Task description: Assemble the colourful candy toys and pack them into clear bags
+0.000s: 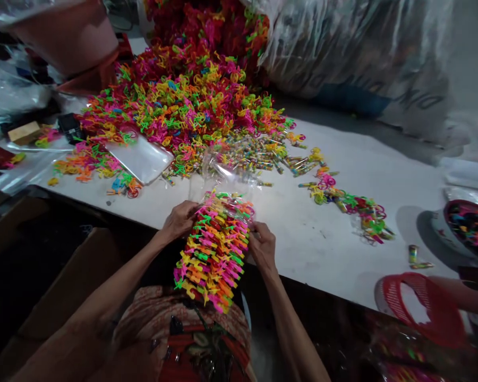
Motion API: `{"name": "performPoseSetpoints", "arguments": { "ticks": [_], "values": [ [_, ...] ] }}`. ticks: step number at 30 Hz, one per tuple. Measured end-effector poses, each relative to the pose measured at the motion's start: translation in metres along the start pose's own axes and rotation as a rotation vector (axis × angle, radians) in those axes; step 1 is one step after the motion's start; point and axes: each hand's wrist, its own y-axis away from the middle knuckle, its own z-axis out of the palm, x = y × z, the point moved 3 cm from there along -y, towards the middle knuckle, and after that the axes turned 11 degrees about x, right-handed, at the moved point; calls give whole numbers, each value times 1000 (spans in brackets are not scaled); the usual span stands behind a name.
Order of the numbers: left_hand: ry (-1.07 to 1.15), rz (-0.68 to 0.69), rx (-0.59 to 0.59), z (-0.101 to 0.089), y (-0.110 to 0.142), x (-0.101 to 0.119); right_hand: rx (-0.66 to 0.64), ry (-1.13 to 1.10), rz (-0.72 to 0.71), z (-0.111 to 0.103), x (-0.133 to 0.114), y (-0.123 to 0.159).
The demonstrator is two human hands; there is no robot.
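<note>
A panel of small colourful plastic toys (215, 249), lined up in dense rows, hangs at the table's front edge above my lap. Clear plastic film (227, 178), looking like a bag, covers its upper end and lies on the tabletop beyond. My left hand (182, 217) grips the upper left edge, its fingertips partly hidden behind it. On the opposite edge, slightly lower, my right hand (263, 243) pinches the side with thumb and bent fingers. Whether the film reaches down over the lower rows, I cannot tell.
A large heap of loose plastic toys (183, 101) covers the back of the white table (342, 175). Flat clear bags (143, 159) lie left. Small filled tubes (258, 148) lie in front of the heap. At right, another person's arm (466, 294) reaches a red basket (398, 297).
</note>
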Motion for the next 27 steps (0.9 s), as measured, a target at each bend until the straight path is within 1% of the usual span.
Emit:
{"name": "performPoseSetpoints", "arguments": {
  "ticks": [3,6,8,10,11,13,15,16,18,20,22,24,27],
  "values": [
    [-41,-48,-64,-9,15,2,-39,-69,89,2,-8,18],
    [-138,-67,-110,-12,18,2,-71,-131,122,5,-16,28],
    [-190,-20,-149,-10,14,0,-79,-160,139,7,-17,32],
    [-202,83,-170,-8,14,0,-48,-147,127,5,-15,35],
    [-193,140,-156,-8,15,0,-9,-127,94,3,-14,38],
    [-151,221,-70,-12,24,2,97,-83,-30,-3,-10,46],
    [-105,243,40,-18,36,5,177,-56,-180,-8,-9,56],
    [-87,232,81,-21,42,6,186,-54,-234,-9,-10,60],
    [-60,185,128,-25,49,10,162,-68,-257,-10,-11,65],
    [-54,134,153,-27,51,13,148,-91,-215,-11,-14,64],
    [-69,128,188,-29,47,15,176,-105,-193,-13,-17,59],
    [-95,190,213,-32,44,17,193,-109,-232,-14,-19,55],
    [-112,343,224,-35,46,20,139,-88,-334,-17,-19,56]
  ]
}}
